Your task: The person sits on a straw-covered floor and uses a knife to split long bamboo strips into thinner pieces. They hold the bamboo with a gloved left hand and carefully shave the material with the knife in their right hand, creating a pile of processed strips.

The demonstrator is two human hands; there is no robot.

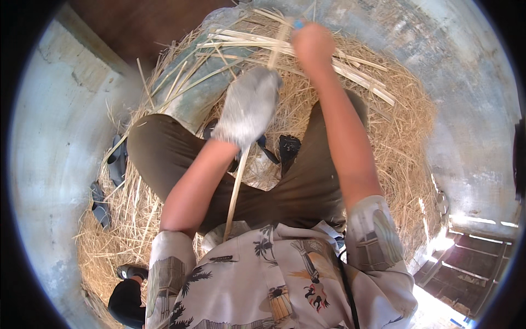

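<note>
Nearest us, the pale strip slants up from the patterned shirt; it looks light and springy, stiff along its length, with edges that may be sharp or splintery, so we would grip it mid-length through a glove. Farther up, our gloved left hand is closed around it. Beyond, our bare right hand is curled into a fist on a blue piece, too blurred for us to identify, while similar strips lie around it on straw-like shavings
</note>
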